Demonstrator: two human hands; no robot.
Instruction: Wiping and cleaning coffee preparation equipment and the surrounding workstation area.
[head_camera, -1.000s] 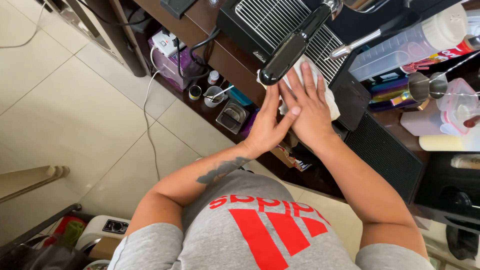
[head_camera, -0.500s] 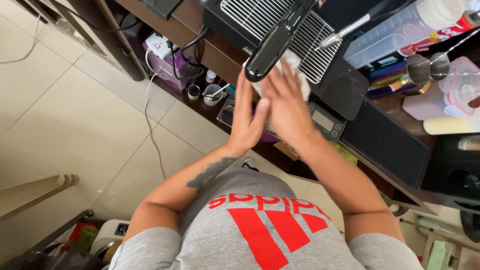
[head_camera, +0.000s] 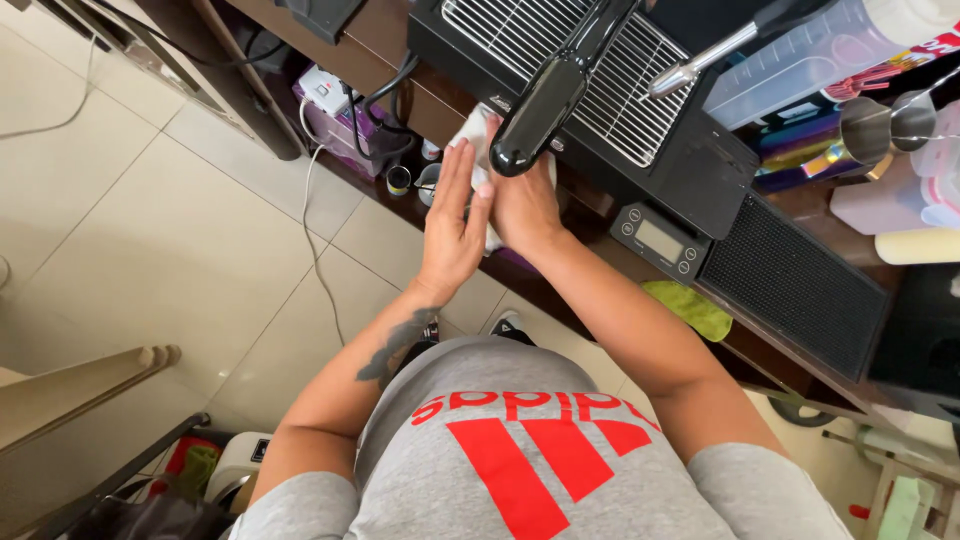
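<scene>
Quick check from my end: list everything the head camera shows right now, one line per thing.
White cloth: one, white, between the hands below the black handle.
Black handle: one, glossy black, over the wire grate.
Wire grate: one, silver, on the black machine top.
Digital scale: one, grey, counter edge right of the hands.
Black mat: one, right of the scale.
Green cloth: one, under the counter edge.
Metal cups: two, silver, upper right.
Left hand: open, flat against the cloth.
Right hand: closed on the cloth.

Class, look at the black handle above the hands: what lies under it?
Under the black handle lie a white cloth, the right hand and a wire grid; most of the cloth is covered.
</scene>
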